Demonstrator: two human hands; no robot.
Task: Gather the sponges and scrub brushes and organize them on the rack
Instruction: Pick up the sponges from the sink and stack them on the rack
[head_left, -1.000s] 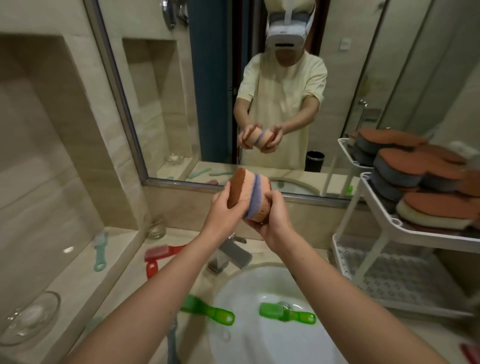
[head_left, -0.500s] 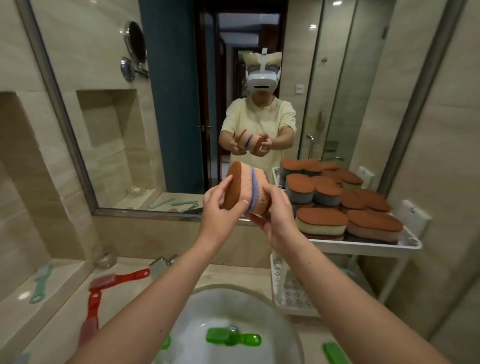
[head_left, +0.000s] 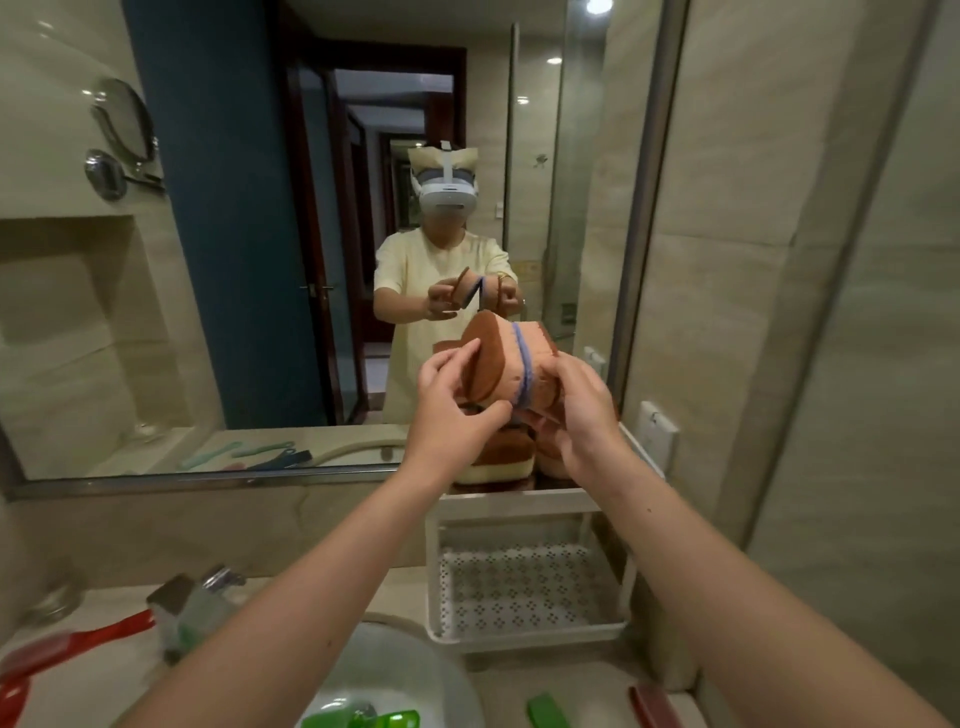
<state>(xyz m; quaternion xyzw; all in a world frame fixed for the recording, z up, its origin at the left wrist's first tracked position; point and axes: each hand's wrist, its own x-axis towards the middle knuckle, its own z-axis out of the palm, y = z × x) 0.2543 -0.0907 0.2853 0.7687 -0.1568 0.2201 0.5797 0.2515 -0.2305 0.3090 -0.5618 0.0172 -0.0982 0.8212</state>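
Both ends of our sponge stack (head_left: 506, 358) are gripped, left hand (head_left: 452, 410) and right hand (head_left: 584, 415) curled round it so it stays bundled, just above the rack (head_left: 519, 501) top shelf, we reckon for placing. Red brush (head_left: 78, 644) lies on the counter (head_left: 571, 680).

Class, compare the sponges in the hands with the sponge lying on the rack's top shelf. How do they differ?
The held sponges stand on edge, gripped between the left hand and right hand; the shelf sponge lies flat, brown face up, on the rack. The held sponges show a purple layer; the shelf sponge shows a pale one. Both have brown scouring faces.
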